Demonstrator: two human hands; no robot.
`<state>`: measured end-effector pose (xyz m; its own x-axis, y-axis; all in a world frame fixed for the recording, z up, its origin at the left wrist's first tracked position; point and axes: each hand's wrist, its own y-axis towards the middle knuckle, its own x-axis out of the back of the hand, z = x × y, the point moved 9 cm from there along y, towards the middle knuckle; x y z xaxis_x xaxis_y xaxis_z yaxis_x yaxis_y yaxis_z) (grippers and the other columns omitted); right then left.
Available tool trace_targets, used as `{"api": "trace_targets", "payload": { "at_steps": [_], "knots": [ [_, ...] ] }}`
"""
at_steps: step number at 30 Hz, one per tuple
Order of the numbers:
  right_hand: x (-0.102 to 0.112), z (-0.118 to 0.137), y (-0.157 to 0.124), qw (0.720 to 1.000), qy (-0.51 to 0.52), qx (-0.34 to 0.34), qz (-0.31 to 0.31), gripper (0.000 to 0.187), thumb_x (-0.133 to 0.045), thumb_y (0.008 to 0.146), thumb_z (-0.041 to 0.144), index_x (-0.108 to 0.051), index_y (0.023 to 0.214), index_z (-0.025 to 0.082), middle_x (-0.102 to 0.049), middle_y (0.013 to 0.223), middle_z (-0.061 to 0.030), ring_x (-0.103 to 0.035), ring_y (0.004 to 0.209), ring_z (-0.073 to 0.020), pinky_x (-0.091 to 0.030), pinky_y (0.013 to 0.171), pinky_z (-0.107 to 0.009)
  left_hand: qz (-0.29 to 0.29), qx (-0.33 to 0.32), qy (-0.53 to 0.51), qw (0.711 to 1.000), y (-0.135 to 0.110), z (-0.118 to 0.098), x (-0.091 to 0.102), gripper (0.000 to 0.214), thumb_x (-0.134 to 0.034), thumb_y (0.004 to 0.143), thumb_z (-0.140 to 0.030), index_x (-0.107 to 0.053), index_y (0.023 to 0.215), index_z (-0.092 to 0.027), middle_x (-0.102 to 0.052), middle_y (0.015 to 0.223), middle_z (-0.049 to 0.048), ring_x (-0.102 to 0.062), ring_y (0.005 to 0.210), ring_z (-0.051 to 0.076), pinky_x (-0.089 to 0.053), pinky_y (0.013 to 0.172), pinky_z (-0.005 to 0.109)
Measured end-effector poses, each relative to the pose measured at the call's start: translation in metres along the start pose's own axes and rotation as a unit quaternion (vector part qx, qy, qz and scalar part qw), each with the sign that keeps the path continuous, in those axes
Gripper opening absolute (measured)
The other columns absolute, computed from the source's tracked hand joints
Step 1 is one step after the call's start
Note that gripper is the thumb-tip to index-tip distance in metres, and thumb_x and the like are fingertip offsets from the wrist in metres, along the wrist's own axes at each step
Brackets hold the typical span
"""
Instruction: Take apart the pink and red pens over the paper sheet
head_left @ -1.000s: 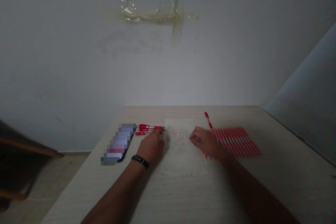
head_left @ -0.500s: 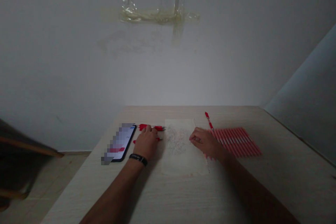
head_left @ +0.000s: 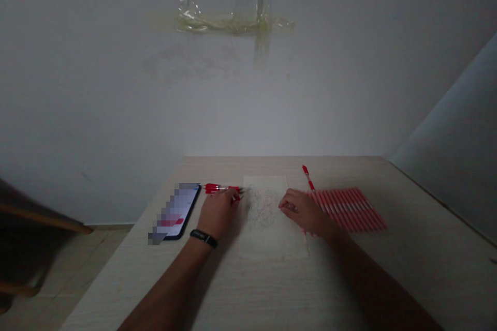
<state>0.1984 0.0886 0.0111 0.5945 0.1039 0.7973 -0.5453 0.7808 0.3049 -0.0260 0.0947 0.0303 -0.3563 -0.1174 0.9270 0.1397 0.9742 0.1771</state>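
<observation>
My left hand [head_left: 218, 212], with a black band at the wrist, is closed around a red pen [head_left: 236, 197] whose dark tip points right toward the paper. Just beyond its fingers lie several red pens [head_left: 212, 186] in a small group. A white sheet of paper [head_left: 272, 245] lies between my hands, with dark and reddish scribbles or small marks on its middle. Over the sheet's right edge, my right hand [head_left: 301, 208] is curled with thumb and fingertips together; whatever it may hold is too small to make out. A row of red pens [head_left: 349, 211] lies beside and partly behind it.
Left of the pens lies a phone [head_left: 181, 214] with its screen lit. One more red pen [head_left: 308, 178] lies slanted above the row. The wooden table [head_left: 256, 295] meets a wall [head_left: 240, 108] with tape on it. A dark wooden-edged object [head_left: 42, 212] stands at the left.
The pen under my left hand has moved up toward the group of pens, its fingers now closed around it. My right hand has barely moved.
</observation>
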Motion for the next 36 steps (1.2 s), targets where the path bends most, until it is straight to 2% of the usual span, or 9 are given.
{"api": "trace_targets", "payload": {
  "at_steps": [3,6,8,10,14,20,26,30,36],
  "knots": [
    [0.0,0.002,0.001,1.0,-0.003,0.0,0.001,0.011,-0.059,0.094,0.021,-0.067,0.088,0.019,-0.064,0.086,-0.0033,-0.06,0.083,-0.0171,-0.045,0.076,-0.029,0.001,-0.021,-0.078,0.997,-0.001,-0.007,-0.006,0.012,-0.06,0.088,-0.023,-0.071,0.094,-0.021,-0.071,0.085,0.0063,-0.063,0.074,0.02,-0.042,0.067,0.027],
    [0.0,0.006,0.001,1.0,0.005,-0.006,0.003,0.014,-0.057,0.096,0.024,-0.066,0.087,0.02,-0.063,0.085,-0.0025,-0.059,0.082,-0.0166,-0.044,0.077,-0.029,0.007,-0.087,-0.162,0.983,-0.004,-0.028,-0.01,0.013,-0.062,0.088,-0.025,-0.072,0.095,-0.021,-0.07,0.086,0.0065,-0.06,0.075,0.019,-0.04,0.067,0.027],
    [-0.001,0.009,0.0,1.0,0.022,-0.009,0.004,0.016,-0.055,0.098,0.027,-0.066,0.089,0.02,-0.062,0.087,-0.0023,-0.059,0.082,-0.0162,-0.044,0.077,-0.029,0.031,-0.117,-0.18,0.976,-0.009,-0.042,-0.014,0.016,-0.061,0.09,-0.026,-0.071,0.1,-0.021,-0.068,0.09,0.0068,-0.06,0.078,0.019,-0.041,0.07,0.027],
    [-0.003,0.013,0.0,0.999,0.042,-0.009,0.009,0.017,-0.055,0.099,0.03,-0.066,0.091,0.02,-0.062,0.088,-0.0021,-0.059,0.083,-0.016,-0.044,0.077,-0.028,0.04,-0.139,-0.186,0.972,-0.013,-0.054,-0.014,0.015,-0.059,0.091,-0.027,-0.071,0.098,-0.022,-0.067,0.09,0.0064,-0.059,0.078,0.019,-0.041,0.072,0.028],
    [-0.011,0.023,0.0,0.998,0.061,-0.004,0.027,0.018,-0.053,0.1,0.034,-0.064,0.093,0.021,-0.061,0.09,-0.002,-0.059,0.085,-0.0165,-0.044,0.077,-0.028,0.068,-0.172,-0.194,0.963,-0.018,-0.068,-0.017,0.015,-0.058,0.093,-0.029,-0.07,0.099,-0.023,-0.064,0.092,0.0051,-0.058,0.078,0.018,-0.04,0.071,0.026],
    [-0.017,0.033,0.001,0.997,0.071,0.005,0.038,0.022,-0.047,0.103,0.033,-0.061,0.09,0.021,-0.061,0.091,-0.0029,-0.059,0.088,-0.0174,-0.044,0.08,-0.029,0.085,-0.188,-0.211,0.955,-0.019,-0.072,-0.023,0.013,-0.059,0.091,-0.021,-0.07,0.096,-0.021,-0.063,0.096,0.0053,-0.06,0.084,0.018,-0.042,0.074,0.025],
    [-0.017,0.029,0.001,0.998,0.061,0.001,0.033,0.025,-0.046,0.104,0.031,-0.06,0.086,0.02,-0.061,0.089,-0.0027,-0.058,0.086,-0.0172,-0.043,0.079,-0.029,0.076,-0.177,-0.197,0.961,-0.019,-0.071,-0.021,0.015,-0.061,0.088,-0.019,-0.069,0.1,-0.021,-0.064,0.096,0.0053,-0.059,0.082,0.017,-0.042,0.072,0.025],
    [-0.016,0.026,0.001,0.998,0.056,-0.007,0.021,0.026,-0.047,0.104,0.031,-0.06,0.084,0.019,-0.061,0.086,-0.0021,-0.058,0.084,-0.0167,-0.042,0.078,-0.029,0.048,-0.161,-0.172,0.971,-0.018,-0.066,-0.016,0.012,-0.061,0.091,-0.026,-0.069,0.098,-0.02,-0.065,0.094,0.0055,-0.059,0.083,0.019,-0.042,0.073,0.026],
    [-0.016,0.028,0.001,0.998,0.066,0.002,0.003,0.027,-0.044,0.105,0.029,-0.06,0.084,0.019,-0.061,0.087,-0.0018,-0.058,0.084,-0.0164,-0.042,0.077,-0.028,0.052,-0.186,-0.158,0.968,-0.019,-0.067,-0.016,0.027,-0.052,0.099,-0.037,-0.07,0.092,-0.018,-0.067,0.089,0.0061,-0.061,0.081,0.018,-0.042,0.072,0.026]
  ]
}}
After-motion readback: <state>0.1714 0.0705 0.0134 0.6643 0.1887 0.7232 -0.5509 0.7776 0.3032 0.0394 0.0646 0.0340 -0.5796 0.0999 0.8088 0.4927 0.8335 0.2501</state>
